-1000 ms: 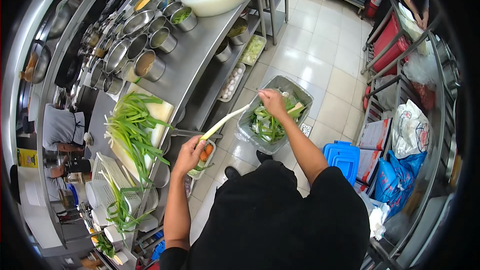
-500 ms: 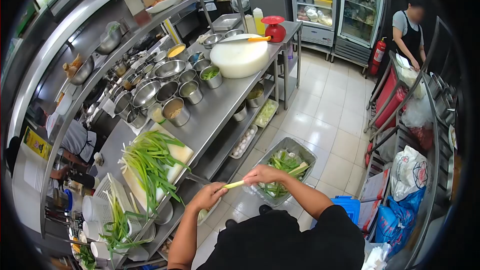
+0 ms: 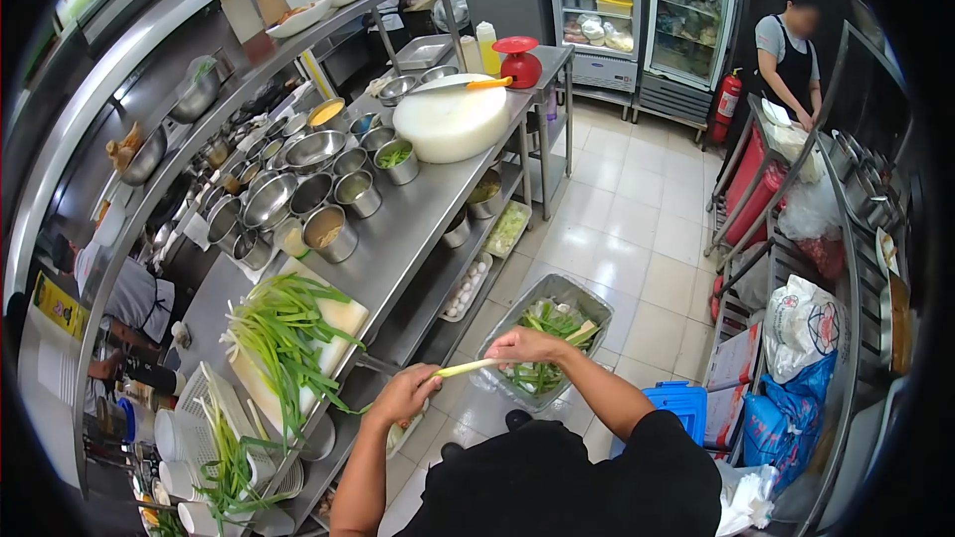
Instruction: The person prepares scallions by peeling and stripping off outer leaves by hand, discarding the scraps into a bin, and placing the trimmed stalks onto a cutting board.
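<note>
A: Where do you have the stalk (image 3: pixel 470 368)?
B: Between your hands, slanting slightly up to the right, its far end near the left edge of the bin (image 3: pixel 535 401). Your left hand (image 3: pixel 401 396) is closed around one end; your right hand (image 3: pixel 525 345) pinches near the other, how firmly I cannot tell.

A: Why use both?
B: Probably because something so long and slim would swing from one; gripped apart, it sits steady.

A: And the bin?
B: It stands just below your right hand with leafy scraps (image 3: pixel 546 318) inside, so it seems placed to catch loose bits. Your leafy bunch (image 3: pixel 288 338) lies across the cutting board (image 3: pixel 344 316) at your left, likely for easy reach.
</note>
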### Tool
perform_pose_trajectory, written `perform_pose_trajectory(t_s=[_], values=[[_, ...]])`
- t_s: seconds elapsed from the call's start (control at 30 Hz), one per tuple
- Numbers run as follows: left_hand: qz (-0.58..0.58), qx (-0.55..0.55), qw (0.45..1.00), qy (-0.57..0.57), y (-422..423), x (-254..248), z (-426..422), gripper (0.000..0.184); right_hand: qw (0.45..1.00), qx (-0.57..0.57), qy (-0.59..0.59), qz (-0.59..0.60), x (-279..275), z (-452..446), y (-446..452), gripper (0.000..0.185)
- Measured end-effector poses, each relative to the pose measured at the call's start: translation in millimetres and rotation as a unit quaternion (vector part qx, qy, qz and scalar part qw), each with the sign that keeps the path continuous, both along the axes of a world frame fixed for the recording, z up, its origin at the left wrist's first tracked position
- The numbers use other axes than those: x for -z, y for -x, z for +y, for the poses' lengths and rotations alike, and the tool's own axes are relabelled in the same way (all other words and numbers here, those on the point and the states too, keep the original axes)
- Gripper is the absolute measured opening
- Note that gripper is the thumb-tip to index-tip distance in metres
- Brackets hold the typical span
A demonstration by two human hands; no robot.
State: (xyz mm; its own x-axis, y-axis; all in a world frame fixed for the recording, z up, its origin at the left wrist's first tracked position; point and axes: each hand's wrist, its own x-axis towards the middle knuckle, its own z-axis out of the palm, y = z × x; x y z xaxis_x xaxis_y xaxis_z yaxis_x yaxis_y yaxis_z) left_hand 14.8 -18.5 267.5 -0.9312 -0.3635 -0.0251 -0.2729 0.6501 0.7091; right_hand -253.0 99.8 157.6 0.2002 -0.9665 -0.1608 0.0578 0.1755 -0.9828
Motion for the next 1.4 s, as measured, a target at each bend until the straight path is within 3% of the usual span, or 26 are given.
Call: perform_pose_trajectory(t_s=[0.1,0.43,0.5,0.53,0.6,0.63,0.67,0.73,0.77,0.83,0.93,0.97,1.03,1.07,1.13,1.17,1.27,1.33,1.4], values=[[0.006,-0.016,1.000,-0.008,-1,-1,-5,0.024,0.997,-0.050,-0.057,0.001,-1,3,9,0.029],[0.033,0.031,0.993,0.105,-2,-12,-1,0.019,0.993,-0.010,-0.104,-0.056,4,-8,6,0.024],[0.039,0.039,0.986,0.159,0,-16,2,0.018,0.995,0.007,-0.089,0.035,18,-17,7,0.025],[0.048,0.043,0.983,0.170,0,-17,2,0.017,0.986,0.040,-0.009,0.163,28,-21,8,0.023],[0.053,0.069,0.975,0.204,1,-15,0,0.019,0.923,0.119,0.139,0.340,66,-32,13,0.019],[0.050,0.066,0.974,0.211,1,-14,1,0.020,0.875,0.115,0.148,0.447,74,-37,16,0.017],[0.047,0.065,0.973,0.216,2,-14,1,0.020,0.883,0.185,0.068,0.426,78,-38,16,0.017],[0.061,0.047,0.973,0.216,0,-11,2,0.018,0.809,0.250,0.043,0.530,99,-46,29,0.020],[0.064,0.026,0.975,0.209,-1,-10,3,0.018,0.796,0.307,0.026,0.521,136,-57,41,0.027],[0.040,-0.007,0.980,0.196,-5,-17,4,0.018,0.792,0.381,-0.034,0.475,124,-48,58,0.036],[0.067,-0.050,0.984,0.159,-15,-16,-1,0.017,0.795,0.377,-0.090,0.466,94,-36,67,0.042],[0.065,-0.054,0.983,0.163,-17,-15,-3,0.017,0.821,0.320,-0.149,0.450,100,-37,72,0.048],[0.045,-0.117,0.991,0.054,-21,-11,-6,0.019,0.840,0.296,-0.144,0.431,128,-33,75,0.048],[0.044,-0.126,0.989,0.059,-23,-5,-8,0.019,0.857,0.272,-0.143,0.414,145,-32,76,0.049],[0.071,-0.225,0.949,-0.209,-24,9,-13,0.023,0.850,0.246,-0.117,0.451,165,-24,68,0.048],[0.090,-0.219,0.929,-0.286,-24,11,-18,0.027,0.845,0.251,-0.118,0.456,164,-21,65,0.046],[0.150,-0.207,0.899,-0.355,-9,6,-27,0.031,0.829,0.300,-0.169,0.440,140,-14,59,0.041],[0.175,-0.212,0.857,-0.437,1,2,-37,0.032,0.845,0.268,-0.187,0.424,141,-17,66,0.040],[0.197,-0.199,0.850,-0.446,11,-3,-44,0.033,0.854,0.244,-0.211,0.409,152,-16,66,0.039]])
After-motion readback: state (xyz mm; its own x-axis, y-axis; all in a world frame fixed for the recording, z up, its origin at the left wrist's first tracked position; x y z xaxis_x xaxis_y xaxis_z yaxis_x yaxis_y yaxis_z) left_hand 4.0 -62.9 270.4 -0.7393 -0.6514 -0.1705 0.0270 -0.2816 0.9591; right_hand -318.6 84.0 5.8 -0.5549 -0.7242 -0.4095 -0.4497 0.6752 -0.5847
